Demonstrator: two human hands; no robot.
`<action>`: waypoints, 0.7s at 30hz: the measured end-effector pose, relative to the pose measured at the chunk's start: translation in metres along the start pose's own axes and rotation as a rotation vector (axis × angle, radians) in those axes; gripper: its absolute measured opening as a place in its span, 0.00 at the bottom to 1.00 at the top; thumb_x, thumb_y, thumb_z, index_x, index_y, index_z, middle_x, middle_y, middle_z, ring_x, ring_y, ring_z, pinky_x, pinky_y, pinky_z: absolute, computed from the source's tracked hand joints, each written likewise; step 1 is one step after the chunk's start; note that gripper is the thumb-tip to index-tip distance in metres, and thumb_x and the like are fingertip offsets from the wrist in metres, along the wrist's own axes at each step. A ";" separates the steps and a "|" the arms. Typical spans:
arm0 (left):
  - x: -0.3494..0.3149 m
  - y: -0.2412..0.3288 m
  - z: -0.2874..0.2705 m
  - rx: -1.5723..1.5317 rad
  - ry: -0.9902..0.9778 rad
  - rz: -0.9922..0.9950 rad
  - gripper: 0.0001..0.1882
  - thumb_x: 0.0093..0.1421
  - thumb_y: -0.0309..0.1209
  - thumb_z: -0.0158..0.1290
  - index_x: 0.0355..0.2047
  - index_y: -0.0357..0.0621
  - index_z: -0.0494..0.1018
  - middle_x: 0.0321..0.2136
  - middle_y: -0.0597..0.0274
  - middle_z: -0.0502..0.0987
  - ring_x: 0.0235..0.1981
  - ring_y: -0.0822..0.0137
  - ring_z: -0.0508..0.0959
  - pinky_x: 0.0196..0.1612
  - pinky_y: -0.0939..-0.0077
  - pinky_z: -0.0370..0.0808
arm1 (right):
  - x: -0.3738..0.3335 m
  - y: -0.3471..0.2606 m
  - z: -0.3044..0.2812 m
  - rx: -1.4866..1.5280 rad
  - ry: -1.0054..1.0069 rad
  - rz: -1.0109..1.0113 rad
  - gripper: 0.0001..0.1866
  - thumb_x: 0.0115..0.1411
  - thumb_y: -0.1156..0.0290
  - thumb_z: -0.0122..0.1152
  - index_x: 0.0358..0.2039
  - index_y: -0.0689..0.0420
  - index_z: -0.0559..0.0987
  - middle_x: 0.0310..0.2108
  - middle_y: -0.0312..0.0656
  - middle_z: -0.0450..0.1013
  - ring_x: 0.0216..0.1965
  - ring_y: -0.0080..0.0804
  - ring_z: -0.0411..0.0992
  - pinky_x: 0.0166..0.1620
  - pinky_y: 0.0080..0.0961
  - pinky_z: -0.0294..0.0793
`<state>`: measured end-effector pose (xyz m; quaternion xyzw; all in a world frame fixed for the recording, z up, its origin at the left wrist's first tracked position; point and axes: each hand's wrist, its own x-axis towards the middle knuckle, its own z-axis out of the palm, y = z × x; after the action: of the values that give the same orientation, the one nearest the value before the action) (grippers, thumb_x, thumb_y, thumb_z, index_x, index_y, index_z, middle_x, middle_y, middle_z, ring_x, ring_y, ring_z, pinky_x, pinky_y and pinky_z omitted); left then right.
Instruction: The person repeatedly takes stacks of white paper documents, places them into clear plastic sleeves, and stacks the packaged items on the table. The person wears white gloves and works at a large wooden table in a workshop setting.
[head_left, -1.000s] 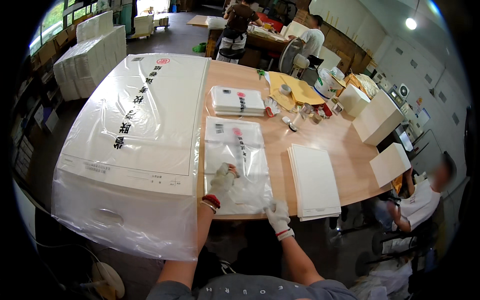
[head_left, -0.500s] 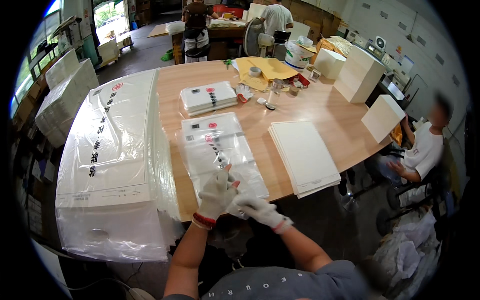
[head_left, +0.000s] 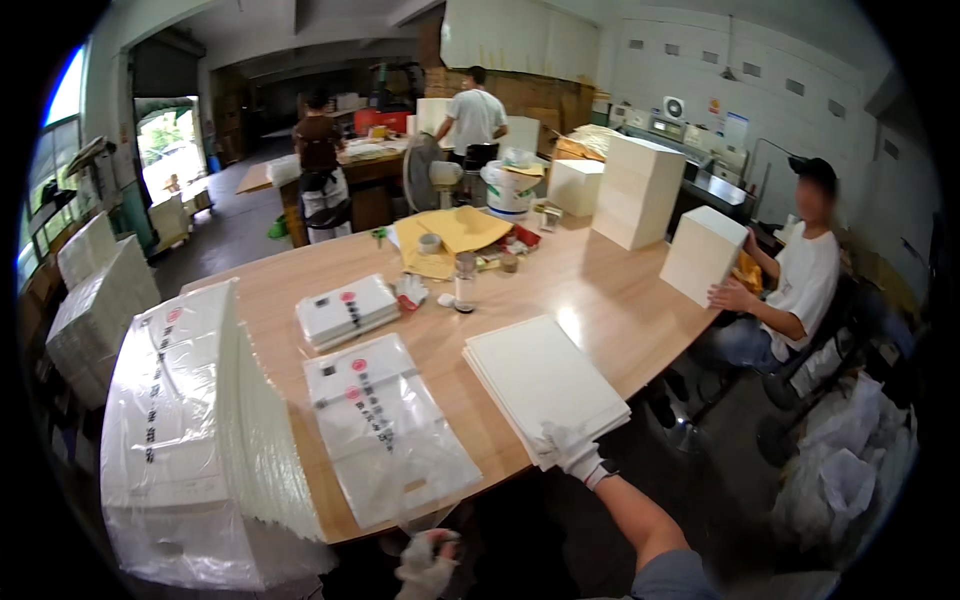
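Note:
My left hand [head_left: 428, 565], in a whitish glove with bare fingertips, is closed below the table's front edge. Its fingers pinch the clear near edge of a printed plastic bag [head_left: 385, 420]. That bag lies flat on top of others, with a handle cut-out near its close end. My right hand [head_left: 578, 452], also gloved, is over the near edge of a stack of white paper sheets [head_left: 545, 375] and touches it. Blur and white on white hide how its fingers are set.
A large pile of plastic-wrapped printed sheets [head_left: 165, 430] fills the left side. Beyond are folded bags [head_left: 347, 312], a clear jar [head_left: 465, 282] and yellow paper [head_left: 455, 230]. At right, a seated person [head_left: 805, 270] holds a white block [head_left: 703, 255]. Two people stand at a far table.
My view has tilted up and turned right. My right hand has left the bag and moved right to the paper stack. My left hand has dropped toward me, below the table edge.

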<state>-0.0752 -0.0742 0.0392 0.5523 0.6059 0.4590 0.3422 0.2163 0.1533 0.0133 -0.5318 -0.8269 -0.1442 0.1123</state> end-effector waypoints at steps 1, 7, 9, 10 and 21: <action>0.014 0.018 0.016 -0.178 -0.140 -0.034 0.10 0.57 0.28 0.53 0.39 0.39 0.72 0.28 0.61 0.75 0.27 0.73 0.75 0.31 0.79 0.74 | -0.001 0.020 0.012 0.015 -0.011 0.014 0.12 0.53 0.59 0.53 0.35 0.51 0.75 0.30 0.47 0.73 0.33 0.48 0.72 0.38 0.42 0.71; 0.073 0.007 0.116 -1.227 -0.606 -0.690 0.25 0.65 0.42 0.41 0.57 0.41 0.55 0.51 0.53 0.66 0.49 0.56 0.70 0.56 0.60 0.64 | -0.038 -0.011 -0.066 0.135 0.121 -0.170 0.05 0.52 0.70 0.52 0.28 0.52 0.76 0.21 0.42 0.71 0.23 0.42 0.70 0.26 0.37 0.70; 0.083 -0.013 0.116 -1.475 -0.775 -0.588 0.25 0.65 0.43 0.39 0.57 0.40 0.56 0.52 0.53 0.66 0.49 0.57 0.70 0.55 0.62 0.65 | -0.066 -0.046 -0.089 0.260 0.084 -0.445 0.10 0.49 0.66 0.57 0.33 0.52 0.78 0.30 0.43 0.74 0.34 0.41 0.73 0.36 0.36 0.73; 0.084 -0.036 0.121 -1.288 -0.516 -0.845 0.24 0.64 0.40 0.43 0.56 0.42 0.57 0.51 0.54 0.67 0.48 0.59 0.71 0.55 0.65 0.66 | -0.063 -0.061 -0.127 0.489 0.014 -0.542 0.10 0.51 0.65 0.57 0.33 0.53 0.78 0.32 0.45 0.74 0.36 0.41 0.73 0.39 0.35 0.73; 0.017 0.018 0.063 0.256 -0.609 -0.194 0.39 0.46 0.32 0.51 0.57 0.34 0.49 0.51 0.38 0.59 0.54 0.45 0.63 0.52 0.62 0.65 | -0.152 -0.100 0.001 2.128 -0.120 0.871 0.22 0.61 0.60 0.48 0.50 0.62 0.67 0.46 0.44 0.68 0.47 0.34 0.67 0.50 0.33 0.68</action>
<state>-0.0137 -0.0474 0.0355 0.6423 0.5781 0.1586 0.4776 0.1871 -0.0147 -0.0513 -0.4142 -0.2802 0.7034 0.5051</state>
